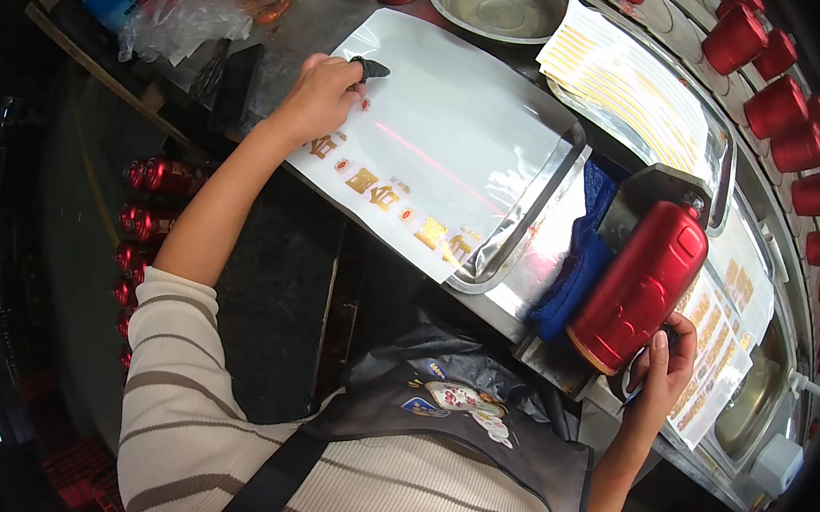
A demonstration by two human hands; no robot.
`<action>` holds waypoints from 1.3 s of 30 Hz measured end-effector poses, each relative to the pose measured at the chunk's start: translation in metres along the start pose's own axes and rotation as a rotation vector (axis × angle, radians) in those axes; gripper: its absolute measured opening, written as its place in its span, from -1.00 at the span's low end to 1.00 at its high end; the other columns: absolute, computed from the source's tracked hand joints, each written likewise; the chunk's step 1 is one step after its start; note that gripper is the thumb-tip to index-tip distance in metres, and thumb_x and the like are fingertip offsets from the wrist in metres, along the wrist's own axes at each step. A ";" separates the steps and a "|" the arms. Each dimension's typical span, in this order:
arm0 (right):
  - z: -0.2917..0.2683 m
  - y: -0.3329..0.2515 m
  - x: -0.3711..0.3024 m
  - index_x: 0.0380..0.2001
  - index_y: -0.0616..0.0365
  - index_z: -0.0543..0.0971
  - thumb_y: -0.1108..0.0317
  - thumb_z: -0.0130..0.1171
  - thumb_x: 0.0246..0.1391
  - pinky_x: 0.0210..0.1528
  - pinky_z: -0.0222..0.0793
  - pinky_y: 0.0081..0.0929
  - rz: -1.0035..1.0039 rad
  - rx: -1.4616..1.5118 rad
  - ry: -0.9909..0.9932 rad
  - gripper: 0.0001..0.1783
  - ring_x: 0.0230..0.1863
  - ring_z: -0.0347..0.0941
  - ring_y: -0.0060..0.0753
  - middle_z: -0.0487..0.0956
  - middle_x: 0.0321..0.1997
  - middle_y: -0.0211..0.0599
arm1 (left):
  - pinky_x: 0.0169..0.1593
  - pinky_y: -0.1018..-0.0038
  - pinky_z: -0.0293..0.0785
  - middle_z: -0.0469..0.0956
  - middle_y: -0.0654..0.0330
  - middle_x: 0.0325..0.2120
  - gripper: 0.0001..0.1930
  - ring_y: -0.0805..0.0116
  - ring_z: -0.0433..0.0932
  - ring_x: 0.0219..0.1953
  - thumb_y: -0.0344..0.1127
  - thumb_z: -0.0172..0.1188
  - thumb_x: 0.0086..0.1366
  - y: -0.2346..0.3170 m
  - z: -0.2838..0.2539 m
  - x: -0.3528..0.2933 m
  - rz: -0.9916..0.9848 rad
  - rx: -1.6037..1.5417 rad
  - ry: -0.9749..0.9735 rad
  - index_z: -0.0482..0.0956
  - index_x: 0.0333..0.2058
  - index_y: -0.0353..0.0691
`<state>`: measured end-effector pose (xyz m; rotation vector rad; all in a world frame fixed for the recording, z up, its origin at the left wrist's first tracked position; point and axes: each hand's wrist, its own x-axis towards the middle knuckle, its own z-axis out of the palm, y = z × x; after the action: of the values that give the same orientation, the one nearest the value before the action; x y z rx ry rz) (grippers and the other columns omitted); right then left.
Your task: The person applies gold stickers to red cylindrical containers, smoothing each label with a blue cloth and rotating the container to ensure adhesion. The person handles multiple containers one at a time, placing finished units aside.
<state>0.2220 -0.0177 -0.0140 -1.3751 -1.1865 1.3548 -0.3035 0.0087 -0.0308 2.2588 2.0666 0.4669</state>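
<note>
Left hand: fingers curled inward at the left edge of the sheet, a dark cover on one fingertip; cannot tell whether it pinches the sheet.
Sheet: reaches from the left hand's fingertips rightward across the tray; gold and red designs run along its near edge, just below and to the right of that hand.
Right hand: fingers bent, just right of the bottle's base; something dark, partly hidden, shows by its fingers; cannot tell whether it grips that or the bottle.
Bottle: red, tilted, above and left of the right hand, neck pointing away to the upper right; well apart from the left hand.
Blue cloth: alongside the bottle's left side, between it and the tray.
Basin: metal, beyond the sheet.
Striped sheets: right of the basin.
</note>
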 end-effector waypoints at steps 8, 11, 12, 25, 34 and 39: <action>0.000 -0.001 0.000 0.00 0.19 0.42 0.42 0.11 0.25 -0.56 -0.04 -0.82 0.002 -0.018 -0.009 -0.72 -0.58 0.13 -0.87 0.44 -0.37 -0.57 | 0.11 0.28 0.25 0.52 0.16 -0.47 -0.87 0.19 0.53 -0.25 -0.51 0.22 0.08 -0.004 -0.006 0.006 0.002 0.034 -0.127 0.49 -0.37 -0.23; 0.001 -0.001 0.000 0.01 0.20 0.41 0.41 0.11 0.25 -0.56 -0.04 -0.82 0.003 -0.017 -0.005 -0.71 -0.57 0.13 -0.87 0.44 -0.37 -0.57 | 0.02 0.37 0.36 0.51 0.23 -0.46 -0.83 0.35 0.55 -0.25 -0.53 0.20 0.10 -0.006 -0.019 0.010 -0.170 -0.267 -0.164 0.53 -0.29 -0.24; 0.002 -0.002 0.000 0.01 0.20 0.41 0.41 0.11 0.25 -0.56 -0.04 -0.82 0.006 -0.019 -0.004 -0.71 -0.57 0.13 -0.87 0.44 -0.37 -0.57 | -0.02 0.41 0.40 0.50 0.26 -0.46 -0.82 0.40 0.55 -0.26 -0.55 0.19 0.11 -0.005 -0.026 0.013 -0.264 -0.423 -0.179 0.54 -0.27 -0.24; 0.002 -0.001 0.002 -0.01 0.18 0.42 0.39 0.18 0.20 -0.40 0.07 -0.79 0.028 0.015 -0.010 -0.68 -0.38 0.23 -0.80 0.44 -0.24 -0.53 | -0.07 0.57 0.54 0.63 0.24 -0.29 -0.78 0.48 0.63 -0.20 -0.48 0.36 0.17 0.050 -0.039 0.120 -0.063 -0.996 -0.011 0.53 -0.23 -0.32; 0.003 -0.008 -0.007 0.01 0.24 0.44 0.47 0.20 0.16 -0.17 0.25 -0.73 0.052 0.029 -0.028 -0.65 -0.19 0.34 -0.71 0.46 -0.14 -0.44 | 0.00 0.27 0.54 0.67 -0.03 -0.19 -0.56 0.02 0.64 -0.07 -0.13 0.49 -0.02 0.023 0.069 0.262 -0.451 -0.185 0.061 0.66 -0.18 -0.22; 0.000 -0.014 -0.014 0.02 0.21 0.43 0.52 0.17 0.16 -0.44 0.10 -0.81 0.079 0.080 -0.050 -0.66 -0.46 0.21 -0.84 0.43 -0.20 -0.49 | 0.02 0.24 0.51 0.67 0.00 -0.16 -0.54 0.03 0.63 -0.04 -0.17 0.46 0.01 0.026 0.088 0.267 -0.424 -0.097 -0.048 0.67 -0.06 -0.07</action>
<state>0.2213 -0.0285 0.0027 -1.3507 -1.1085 1.4838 -0.2396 0.2825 -0.0577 1.6929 2.3491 0.4628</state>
